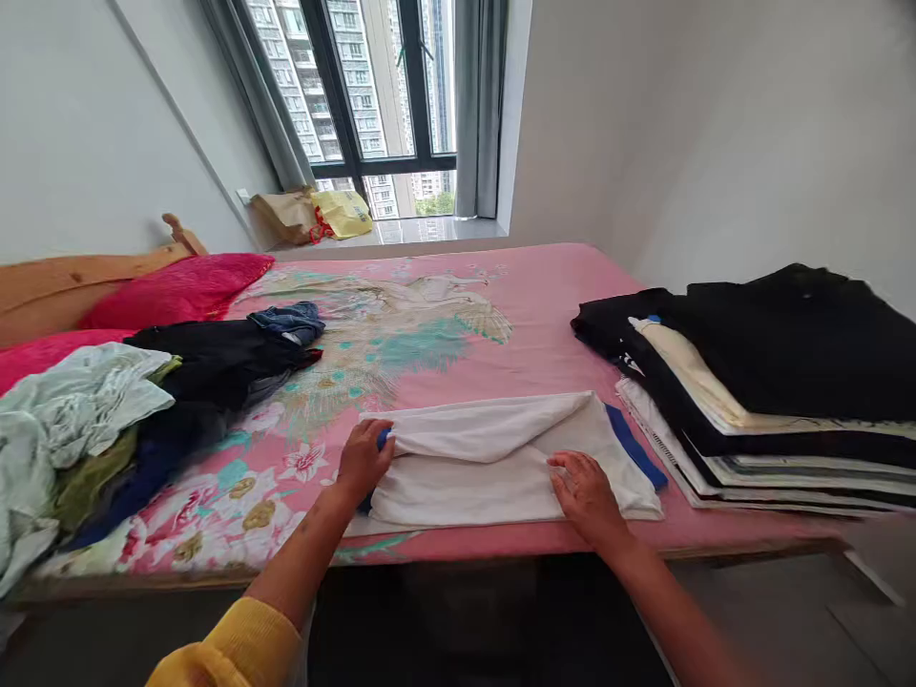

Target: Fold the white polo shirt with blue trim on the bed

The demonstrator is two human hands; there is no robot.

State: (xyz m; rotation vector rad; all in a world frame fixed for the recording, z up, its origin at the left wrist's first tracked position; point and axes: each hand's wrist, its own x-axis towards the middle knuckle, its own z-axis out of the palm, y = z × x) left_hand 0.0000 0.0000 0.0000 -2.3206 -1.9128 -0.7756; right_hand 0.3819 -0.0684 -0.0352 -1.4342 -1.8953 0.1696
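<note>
A white shirt with blue trim (493,458) lies partly folded near the front edge of the pink flowered bed (444,334). My left hand (364,458) is closed on the shirt's left end, pinching the fold there. Over on the shirt's right half, my right hand (585,491) lies on the cloth with its fingers curled on the fabric edge.
A stack of folded black and white garments (759,382) sits at the right of the bed. A heap of unfolded dark, green and pale clothes (143,410) lies at the left, beside red pillows (172,291). Paper and yellow bags (315,215) rest on the window sill.
</note>
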